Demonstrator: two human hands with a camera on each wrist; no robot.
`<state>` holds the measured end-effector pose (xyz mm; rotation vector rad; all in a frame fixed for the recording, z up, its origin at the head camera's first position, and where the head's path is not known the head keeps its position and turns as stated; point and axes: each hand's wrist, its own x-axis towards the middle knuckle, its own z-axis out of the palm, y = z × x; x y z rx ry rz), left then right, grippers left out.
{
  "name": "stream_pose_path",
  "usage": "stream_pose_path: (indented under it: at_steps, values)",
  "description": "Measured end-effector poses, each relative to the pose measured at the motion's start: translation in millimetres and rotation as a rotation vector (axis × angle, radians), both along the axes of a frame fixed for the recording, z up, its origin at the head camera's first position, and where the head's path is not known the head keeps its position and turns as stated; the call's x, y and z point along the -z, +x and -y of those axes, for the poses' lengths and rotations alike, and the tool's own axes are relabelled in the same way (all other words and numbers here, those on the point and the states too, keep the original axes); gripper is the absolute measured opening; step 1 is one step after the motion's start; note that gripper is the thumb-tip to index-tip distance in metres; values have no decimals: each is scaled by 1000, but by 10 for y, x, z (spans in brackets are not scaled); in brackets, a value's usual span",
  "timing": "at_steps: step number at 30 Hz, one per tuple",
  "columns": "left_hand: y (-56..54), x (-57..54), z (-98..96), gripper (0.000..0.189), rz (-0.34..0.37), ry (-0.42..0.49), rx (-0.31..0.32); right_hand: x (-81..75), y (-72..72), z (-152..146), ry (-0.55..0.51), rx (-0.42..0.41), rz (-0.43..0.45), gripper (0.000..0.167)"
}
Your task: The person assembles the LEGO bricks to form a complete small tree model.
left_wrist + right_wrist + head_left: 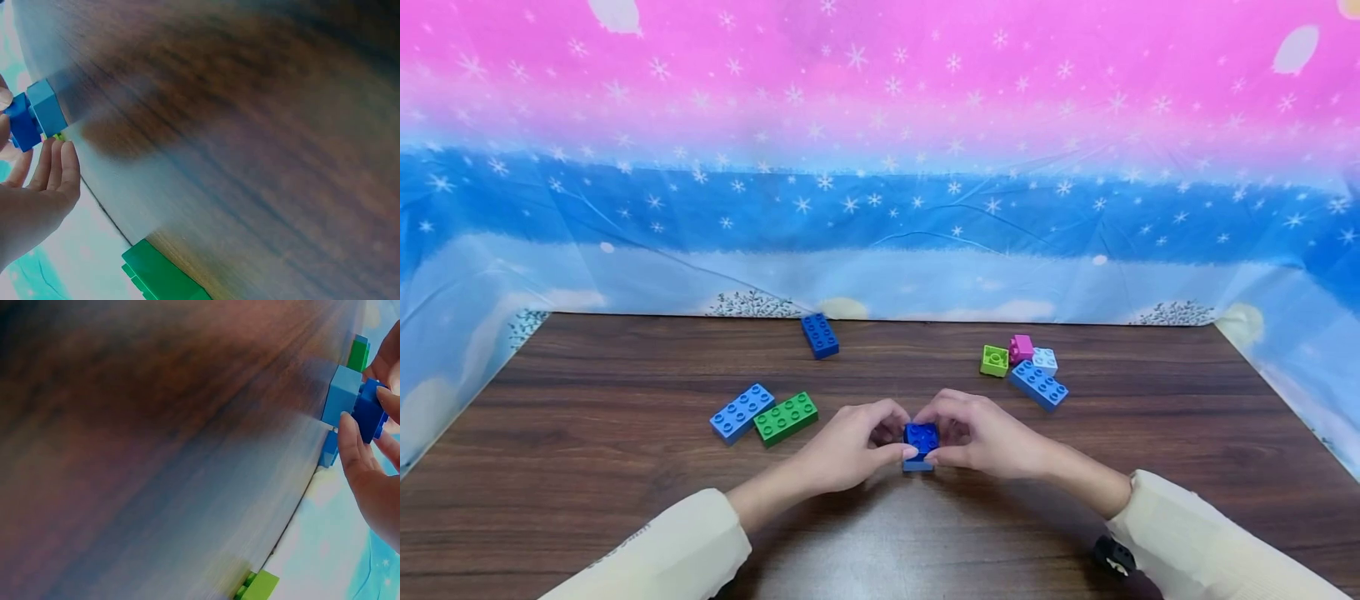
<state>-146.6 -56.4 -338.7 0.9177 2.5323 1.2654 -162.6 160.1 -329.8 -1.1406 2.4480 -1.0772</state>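
Both hands meet at a small stack of toy building bricks near the middle of the table. On top is a dark blue brick [921, 437], studs up. Beneath it sits a light blue brick [917, 467], better seen in the left wrist view as a light blue block [47, 109]. In the wrist views a narrow gap appears between the two bricks. My left hand [853, 446] pinches the dark blue brick from the left, thumb at its near side. From the right, my right hand [988, 433] holds the same brick. Far-side fingertips are partly hidden in the head view.
Left on the wooden table [587, 500] lie a blue brick [742, 412] and a green brick [786, 418], touching. Another dark blue brick [820, 336] lies near the back curtain. Back right are lime [995, 361], pink [1021, 349], pale blue [1045, 360] and blue bricks [1039, 384].
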Motion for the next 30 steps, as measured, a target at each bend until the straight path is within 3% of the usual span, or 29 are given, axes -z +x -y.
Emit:
stream_pose_path:
  at_steps: [10,18,30]
  values:
    - [4,29,-7,20,-17,13,5,-2,-4,-59,5,21,152,28]
    - [13,30,15,22,-21,48,25,-15,-21,-61,-9,-19,118,26]
    - [8,45,-10,34,-15,2,22,-21,-10,-77,7,-20,115,27]
